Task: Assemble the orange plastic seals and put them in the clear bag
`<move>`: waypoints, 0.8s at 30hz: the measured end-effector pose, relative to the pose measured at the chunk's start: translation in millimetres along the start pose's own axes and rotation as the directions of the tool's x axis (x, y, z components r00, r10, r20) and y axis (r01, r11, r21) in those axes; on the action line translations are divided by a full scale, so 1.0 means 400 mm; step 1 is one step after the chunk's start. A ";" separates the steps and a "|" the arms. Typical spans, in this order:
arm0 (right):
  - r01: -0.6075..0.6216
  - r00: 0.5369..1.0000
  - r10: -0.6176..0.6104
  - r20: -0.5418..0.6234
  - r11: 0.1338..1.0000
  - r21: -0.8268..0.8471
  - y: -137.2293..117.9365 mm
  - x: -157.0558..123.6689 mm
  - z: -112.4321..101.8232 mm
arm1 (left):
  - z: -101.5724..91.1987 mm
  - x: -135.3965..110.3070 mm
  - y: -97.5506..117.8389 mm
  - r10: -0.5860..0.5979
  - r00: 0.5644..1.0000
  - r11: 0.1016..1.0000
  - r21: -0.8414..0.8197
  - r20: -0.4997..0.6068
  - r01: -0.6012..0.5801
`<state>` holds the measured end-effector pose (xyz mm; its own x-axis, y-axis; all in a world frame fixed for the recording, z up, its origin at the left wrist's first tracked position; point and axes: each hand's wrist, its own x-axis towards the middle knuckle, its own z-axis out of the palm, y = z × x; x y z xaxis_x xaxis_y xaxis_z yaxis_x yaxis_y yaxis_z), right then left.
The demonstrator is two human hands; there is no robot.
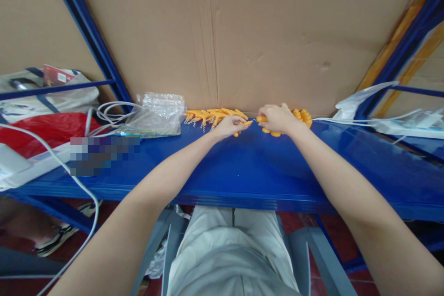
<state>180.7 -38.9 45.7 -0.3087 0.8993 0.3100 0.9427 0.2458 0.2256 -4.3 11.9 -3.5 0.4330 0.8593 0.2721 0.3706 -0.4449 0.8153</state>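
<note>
My left hand (231,126) and my right hand (276,118) meet at the back of a blue shelf (243,166), both pinched on one small orange plastic piece (261,119) between them. To the left of my hands lies a row of orange pieces with small metal chains (211,115) against the cardboard wall. Behind and right of my right hand sits a pile of more orange pieces (302,116), partly hidden by the hand. What my left fingertips grip is too small to make out clearly.
A clear plastic bag (157,113) lies left of the orange row, beside coiled white cables (107,113). A red bag (45,127) and white things fill the far left. White plastic and cables (381,120) lie at the right. Cardboard (243,32) backs the shelf.
</note>
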 end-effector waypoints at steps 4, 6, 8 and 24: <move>-0.050 0.999 0.049 -0.019 0.998 -0.041 0.001 -0.003 -0.007 | -0.006 0.009 -0.017 0.122 0.992 0.983 0.141 -0.022 -0.118; -0.073 0.997 0.071 -0.039 0.996 -0.054 0.008 -0.002 -0.006 | -0.012 0.008 -0.021 0.192 0.980 0.941 0.293 -0.052 -0.169; -0.092 0.994 0.089 -0.064 0.995 -0.049 0.020 0.000 -0.004 | -0.019 0.004 -0.022 0.259 0.962 0.862 0.472 -0.091 -0.187; -0.176 0.885 0.033 0.465 0.947 0.268 0.015 0.013 0.006 | -0.028 -0.005 -0.026 0.336 0.936 0.609 0.783 -0.110 -0.127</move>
<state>185.2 -31.9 46.6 -0.1834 0.9719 -0.1474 0.9812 0.1717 -0.0881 -18.2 17.5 -6.6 0.4394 0.6822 0.5844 0.8140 -0.5776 0.0623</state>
